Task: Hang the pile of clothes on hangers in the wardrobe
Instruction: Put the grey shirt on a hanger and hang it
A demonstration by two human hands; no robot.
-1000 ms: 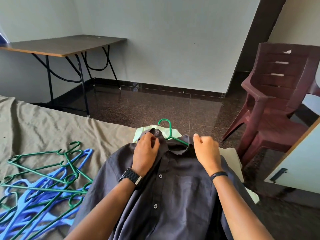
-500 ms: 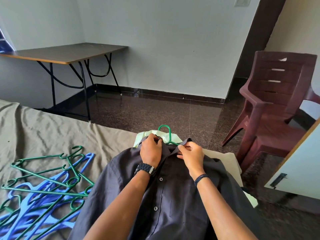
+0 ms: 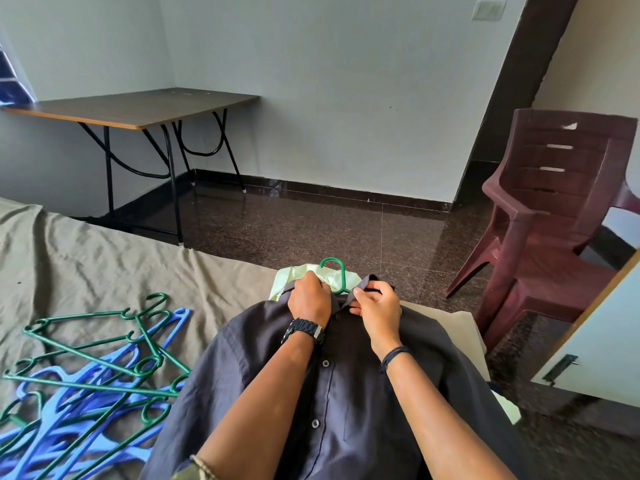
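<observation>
A dark grey button-up shirt [image 3: 346,393] lies face up on the bed, on top of a pale green garment [image 3: 332,279] and a cream one [image 3: 457,327]. A green hanger [image 3: 337,271] sits inside the shirt; only its hook shows above the collar. My left hand [image 3: 308,299] grips the left side of the collar. My right hand [image 3: 375,306] pinches the right collar edge close beside it. Both hands meet at the neck opening near the top button.
A heap of green and blue hangers [image 3: 86,375] lies on the olive bedsheet [image 3: 86,265] to my left. A maroon plastic chair [image 3: 554,220] stands at the right. A pale cupboard door [image 3: 595,341] juts in at the right edge. A folding table [image 3: 138,109] stands by the far wall.
My right hand slid left from the shoulder area to the collar and now pinches it. Both hands have drawn together at the neck. The view tilted up slightly.
</observation>
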